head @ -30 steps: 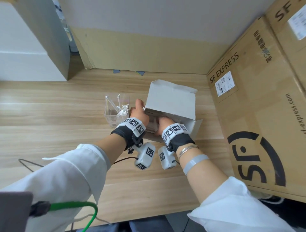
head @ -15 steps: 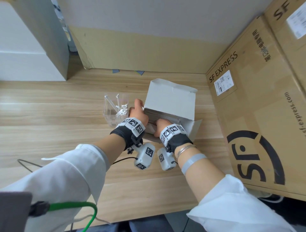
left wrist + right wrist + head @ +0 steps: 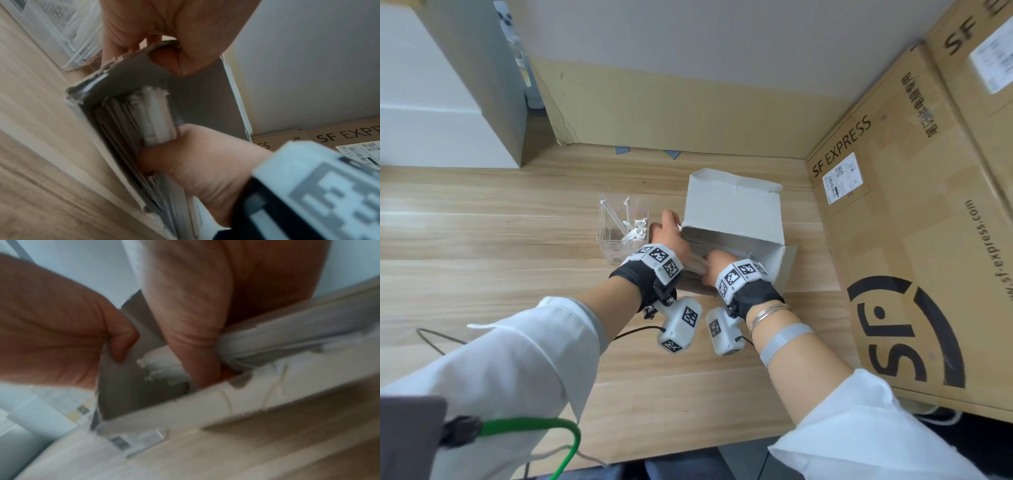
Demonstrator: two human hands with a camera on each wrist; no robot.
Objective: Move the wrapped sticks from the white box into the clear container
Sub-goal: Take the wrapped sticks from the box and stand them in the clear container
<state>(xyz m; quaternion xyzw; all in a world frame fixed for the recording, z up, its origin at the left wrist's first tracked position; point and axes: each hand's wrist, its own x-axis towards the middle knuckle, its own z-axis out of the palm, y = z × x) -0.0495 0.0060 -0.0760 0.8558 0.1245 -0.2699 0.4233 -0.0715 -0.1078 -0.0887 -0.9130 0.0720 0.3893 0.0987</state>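
The white box (image 3: 732,205) lies in the middle of the wooden table with its lid flap raised. My left hand (image 3: 671,222) pinches the box's left end wall (image 3: 131,71) between thumb and fingers. My right hand (image 3: 714,260) reaches into the box and grips a bundle of paper-wrapped sticks (image 3: 156,116); its fingers are hidden in the head view. More wrapped sticks (image 3: 115,129) lie flat in the box beneath the bundle. The clear container (image 3: 607,236) stands just left of the box and holds several wrapped sticks (image 3: 635,233).
Large SF Express cardboard boxes (image 3: 911,240) wall off the right side. A cardboard panel (image 3: 688,109) stands at the back and a white block (image 3: 431,120) at the back left. A green cable (image 3: 534,428) and thin wires lie near the front left edge.
Both hands stay at the box. The right hand has shifted slightly left inside it, still around the sticks.
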